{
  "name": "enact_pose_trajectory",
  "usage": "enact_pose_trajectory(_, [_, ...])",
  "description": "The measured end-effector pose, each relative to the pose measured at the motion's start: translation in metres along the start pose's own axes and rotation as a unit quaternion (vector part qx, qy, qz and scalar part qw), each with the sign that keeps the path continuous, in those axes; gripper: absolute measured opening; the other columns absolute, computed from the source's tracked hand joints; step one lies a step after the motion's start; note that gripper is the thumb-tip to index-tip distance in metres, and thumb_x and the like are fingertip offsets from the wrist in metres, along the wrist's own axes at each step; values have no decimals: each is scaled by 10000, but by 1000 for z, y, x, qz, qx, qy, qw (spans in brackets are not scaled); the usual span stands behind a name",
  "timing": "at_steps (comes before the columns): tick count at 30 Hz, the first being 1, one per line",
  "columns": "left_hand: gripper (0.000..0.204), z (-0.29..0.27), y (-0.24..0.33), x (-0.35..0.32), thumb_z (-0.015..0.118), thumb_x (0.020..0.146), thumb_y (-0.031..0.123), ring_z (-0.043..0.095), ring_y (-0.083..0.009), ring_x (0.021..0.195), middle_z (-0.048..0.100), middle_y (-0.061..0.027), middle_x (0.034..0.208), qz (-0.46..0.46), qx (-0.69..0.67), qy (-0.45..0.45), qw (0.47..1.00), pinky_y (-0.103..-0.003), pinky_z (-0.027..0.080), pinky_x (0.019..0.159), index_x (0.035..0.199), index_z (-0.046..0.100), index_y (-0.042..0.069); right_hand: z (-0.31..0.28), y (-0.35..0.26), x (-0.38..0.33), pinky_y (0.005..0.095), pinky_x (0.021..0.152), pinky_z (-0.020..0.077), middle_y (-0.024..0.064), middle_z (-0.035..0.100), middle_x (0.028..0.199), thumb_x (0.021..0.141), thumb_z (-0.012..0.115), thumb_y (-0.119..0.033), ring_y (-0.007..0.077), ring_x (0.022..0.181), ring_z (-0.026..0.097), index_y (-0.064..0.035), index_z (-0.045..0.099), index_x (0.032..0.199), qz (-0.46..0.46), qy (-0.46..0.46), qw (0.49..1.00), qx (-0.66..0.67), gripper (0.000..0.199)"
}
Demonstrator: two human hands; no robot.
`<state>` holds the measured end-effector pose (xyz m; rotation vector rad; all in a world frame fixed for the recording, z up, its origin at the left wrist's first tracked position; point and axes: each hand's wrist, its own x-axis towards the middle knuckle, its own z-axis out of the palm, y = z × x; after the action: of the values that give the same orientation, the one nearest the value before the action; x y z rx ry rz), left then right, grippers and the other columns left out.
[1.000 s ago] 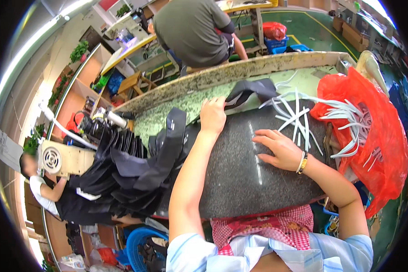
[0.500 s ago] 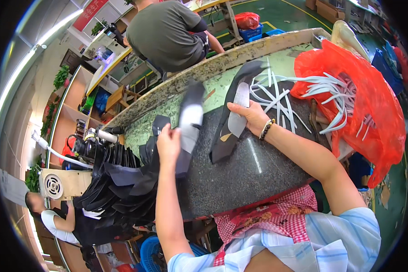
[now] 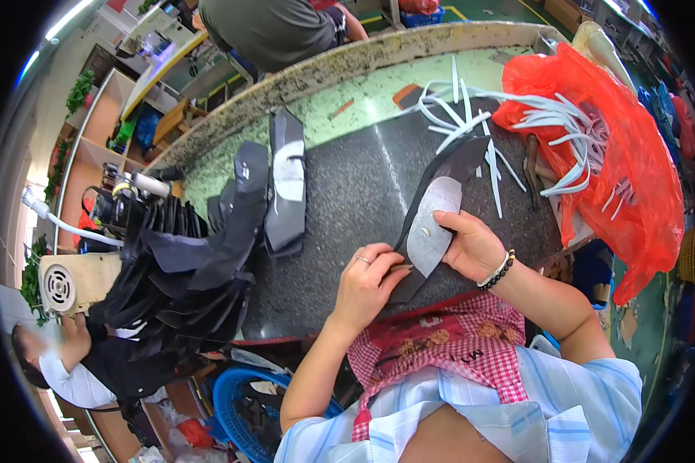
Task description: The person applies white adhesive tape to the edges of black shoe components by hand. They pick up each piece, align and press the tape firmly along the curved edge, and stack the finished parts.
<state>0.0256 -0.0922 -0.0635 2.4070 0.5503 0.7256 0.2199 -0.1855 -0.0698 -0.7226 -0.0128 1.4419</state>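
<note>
My right hand (image 3: 475,247) grips a long black cut piece (image 3: 457,160) by its right edge, thumb on top. A pale grey oval patch (image 3: 434,224) lies on that piece, which slants toward me over the dark stone slab (image 3: 340,193). At its lower left edge my left hand (image 3: 367,282) is closed in a pinch, with a small tan bit showing at the fingertips. Left of the slab's middle rests a similar black piece (image 3: 284,226) with a white patch. Beside it a heap of black pieces (image 3: 201,258) overlaps and spills over the near left edge.
Pale strips (image 3: 459,123) trail from a red plastic bag (image 3: 649,170) on the right. A worn raised rim (image 3: 363,58) bounds the far side. A blue basket (image 3: 228,420) stands below left, near a beige machine (image 3: 73,282). One person sits beyond the rim, another at left.
My left hand has left the other black piece lying by the heap and come right to the piece in my right hand. That piece is now nearer me. The view has tilted down.
</note>
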Motion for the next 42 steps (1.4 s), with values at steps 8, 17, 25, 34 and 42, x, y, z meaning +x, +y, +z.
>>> enact_pose_trajectory(8, [202,23,2,-24,789,714,51,606,-325,1056,652,-123,1104,-11,5,49,999,-407,495,894,876,669,32,-4,10,-13,429,923,539,106,643,1151,971,589,-115,235,1048,650,-6,532,1235,-20,27,999,3,292])
enact_pose_trajectory(17, [202,12,29,-41,794,725,70,559,-335,1133,625,-95,1193,0,131,90,987,-443,449,950,898,693,47,6,10,-15,403,918,537,104,647,1146,970,598,-106,219,1038,654,-9,531,1225,-42,4,999,-18,280])
enact_pose_trajectory(25, [217,19,29,-27,799,691,27,642,-259,852,669,-70,940,11,94,134,986,-385,495,791,890,713,26,29,12,-32,400,936,531,102,634,1164,973,598,-102,212,1060,646,-12,513,1241,-50,5,999,-17,295])
enact_pose_trajectory(34, [203,32,31,-17,776,685,-42,666,-262,844,683,-93,917,-25,24,198,980,-349,537,732,867,712,18,29,9,-36,418,966,517,97,627,1193,981,587,-103,219,1104,629,-27,502,1261,-98,16,995,14,302])
enact_pose_trajectory(42, [200,29,39,-11,775,719,-27,671,-282,897,698,-99,940,-84,-37,224,970,-395,527,892,903,713,21,31,3,-35,433,962,517,83,626,1201,991,571,-114,218,1103,629,-41,501,1275,-116,-6,993,23,301])
